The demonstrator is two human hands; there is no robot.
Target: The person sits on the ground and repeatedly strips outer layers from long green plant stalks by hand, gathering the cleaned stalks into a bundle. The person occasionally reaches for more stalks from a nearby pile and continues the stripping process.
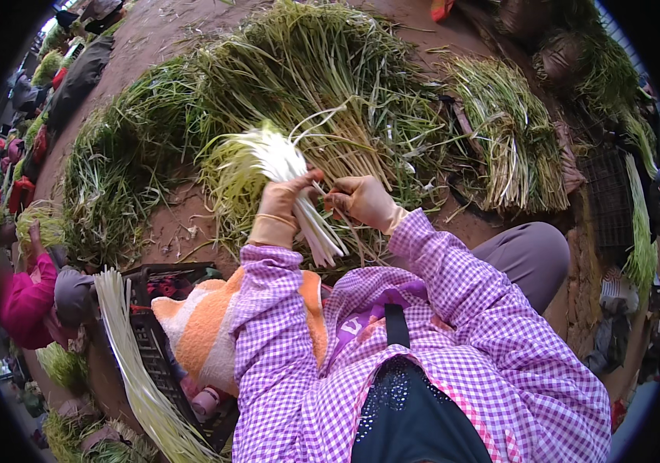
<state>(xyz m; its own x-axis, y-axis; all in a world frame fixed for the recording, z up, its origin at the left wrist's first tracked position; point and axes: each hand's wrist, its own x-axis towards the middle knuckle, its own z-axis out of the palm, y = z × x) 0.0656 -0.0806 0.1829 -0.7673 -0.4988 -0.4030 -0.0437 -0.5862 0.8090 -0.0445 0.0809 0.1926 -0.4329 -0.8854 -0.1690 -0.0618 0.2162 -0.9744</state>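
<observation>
My left hand [286, 202], in a pale rubber glove, is closed round a bunch of white-stemmed leafy stalks [280, 156]; the cut ends point down towards my lap and the yellow-green leaves fan out to the upper left. Close on its right, my right hand [359, 199], gloved too, pinches a thin stalk between thumb and fingers beside the bunch. Beyond both hands lies a big heap of green stalks [312, 75] on the brown floor. A smaller pile of stalks [515, 139] is to the right of it.
A black plastic crate [159, 353] stands at my left, with long pale stalks [139, 364] along its side and an orange-and-white striped towel [208, 330] nearby. A person in a pink top [29, 295] sits farther left. Another dark crate [610, 197] is at the right.
</observation>
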